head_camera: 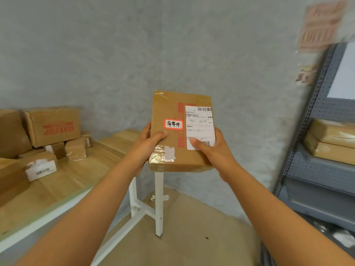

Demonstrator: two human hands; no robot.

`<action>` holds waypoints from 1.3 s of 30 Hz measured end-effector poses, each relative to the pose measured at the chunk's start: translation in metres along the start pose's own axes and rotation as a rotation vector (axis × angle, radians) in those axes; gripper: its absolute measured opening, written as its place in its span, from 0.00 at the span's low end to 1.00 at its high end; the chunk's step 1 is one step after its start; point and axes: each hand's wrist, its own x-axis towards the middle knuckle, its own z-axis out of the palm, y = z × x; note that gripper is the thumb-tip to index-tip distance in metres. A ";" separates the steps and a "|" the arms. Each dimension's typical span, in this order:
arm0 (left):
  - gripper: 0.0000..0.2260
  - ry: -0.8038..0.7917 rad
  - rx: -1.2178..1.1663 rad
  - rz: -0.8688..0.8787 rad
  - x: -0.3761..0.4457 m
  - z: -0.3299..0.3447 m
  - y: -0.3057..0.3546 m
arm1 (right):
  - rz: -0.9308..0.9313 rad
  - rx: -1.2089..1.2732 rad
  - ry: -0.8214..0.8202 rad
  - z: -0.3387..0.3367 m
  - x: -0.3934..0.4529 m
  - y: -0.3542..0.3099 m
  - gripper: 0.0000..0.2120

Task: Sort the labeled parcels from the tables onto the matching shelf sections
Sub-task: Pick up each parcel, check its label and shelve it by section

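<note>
Grey wall corner, desk [63, 181] left, shelf [315, 169] right. Both hands, left hand [148, 144] and right hand [213, 150], grip a labeled parcel [180, 131] mid-air between them; label-reading step, next carry it right to its matching section.

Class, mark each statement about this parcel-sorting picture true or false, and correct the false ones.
1. Both hands hold the parcel. True.
2. The parcel lies on the table. False: it is held up in the air, beyond the table's end.
3. The right hand has its thumb on the white shipping label. True.
4. The grey shelf stands on the left. False: it stands on the right; the table with boxes is on the left.
</note>
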 end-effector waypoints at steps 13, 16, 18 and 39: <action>0.16 -0.281 0.003 0.054 0.092 0.231 -0.015 | -0.006 -0.100 0.279 -0.218 0.047 0.042 0.33; 0.15 -0.329 -0.034 0.061 0.126 0.280 -0.019 | 0.000 -0.141 0.318 -0.262 0.072 0.049 0.33; 0.15 -0.367 -0.057 0.056 0.150 0.319 -0.022 | 0.000 -0.161 0.348 -0.297 0.089 0.052 0.31; 0.24 -0.403 -0.077 0.074 0.253 0.685 -0.022 | -0.052 -0.264 0.539 -0.636 0.189 0.089 0.36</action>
